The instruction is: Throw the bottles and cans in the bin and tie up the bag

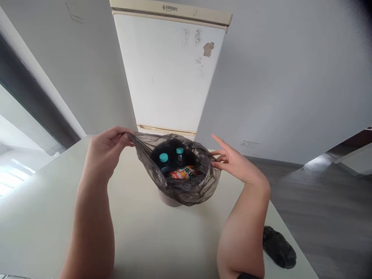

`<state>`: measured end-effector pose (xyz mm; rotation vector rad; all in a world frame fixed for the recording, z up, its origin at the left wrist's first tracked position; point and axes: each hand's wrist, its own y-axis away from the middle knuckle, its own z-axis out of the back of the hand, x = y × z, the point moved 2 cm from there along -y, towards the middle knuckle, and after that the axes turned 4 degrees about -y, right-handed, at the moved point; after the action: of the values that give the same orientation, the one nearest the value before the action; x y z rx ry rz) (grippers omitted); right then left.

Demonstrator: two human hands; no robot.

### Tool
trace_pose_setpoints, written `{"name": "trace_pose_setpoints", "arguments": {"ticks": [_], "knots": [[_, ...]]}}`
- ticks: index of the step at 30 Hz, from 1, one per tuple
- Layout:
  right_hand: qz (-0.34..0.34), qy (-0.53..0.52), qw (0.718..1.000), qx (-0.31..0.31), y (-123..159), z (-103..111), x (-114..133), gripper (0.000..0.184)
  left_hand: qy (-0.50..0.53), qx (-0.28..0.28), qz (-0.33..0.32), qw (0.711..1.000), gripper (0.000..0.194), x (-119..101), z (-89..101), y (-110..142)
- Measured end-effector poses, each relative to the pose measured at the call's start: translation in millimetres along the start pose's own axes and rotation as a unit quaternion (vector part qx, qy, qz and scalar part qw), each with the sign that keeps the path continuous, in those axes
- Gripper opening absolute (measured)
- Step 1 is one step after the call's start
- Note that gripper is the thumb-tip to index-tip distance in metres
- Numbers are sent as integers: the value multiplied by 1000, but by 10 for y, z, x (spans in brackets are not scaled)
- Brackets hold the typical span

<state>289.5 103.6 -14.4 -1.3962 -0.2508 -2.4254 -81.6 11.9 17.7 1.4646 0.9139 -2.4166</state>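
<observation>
A thin black plastic bag [192,195] lines a small bin [171,201] standing on the table, its rim spread wide and folded over the outside. My left hand [112,141] pinches the bag's edge and pulls it out to the left. On the opposite side, my right hand [228,157] grips the bag's rim between thumb and fingers, with the index finger stretched out. Inside lie a bottle with a teal cap [164,157], a second teal-capped bottle [179,151] and an orange printed wrapper [183,172]. Most of the bin's body is hidden by the bag.
A pale table [139,232] carries the bin. Near its right edge lies a rolled black bundle [279,248], seemingly plastic. A worn white refrigerator [171,73] stands behind the table against a grey wall [279,77]. Dark wooden floor [305,193] shows at right.
</observation>
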Motion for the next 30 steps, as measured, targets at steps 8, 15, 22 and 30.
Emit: {"name": "trace_pose_setpoints", "arguments": {"ticks": [8, 15, 22, 30], "knots": [[70, -274, 951, -125, -26, 33, 93, 31, 55, 1, 40, 998, 24, 231, 46, -89], [134, -400, 851, -312, -71, 135, -55, 20, 38, -40, 122, 991, 22, 388, 74, -169], [127, -352, 836, -402, -299, 239, -426, 32, 11, 35, 172, 984, 42, 593, 185, -235], [-54, -10, 996, -73, -395, 188, -818, 69, -47, 435, 50, 898, 68, 853, 265, -229]]}}
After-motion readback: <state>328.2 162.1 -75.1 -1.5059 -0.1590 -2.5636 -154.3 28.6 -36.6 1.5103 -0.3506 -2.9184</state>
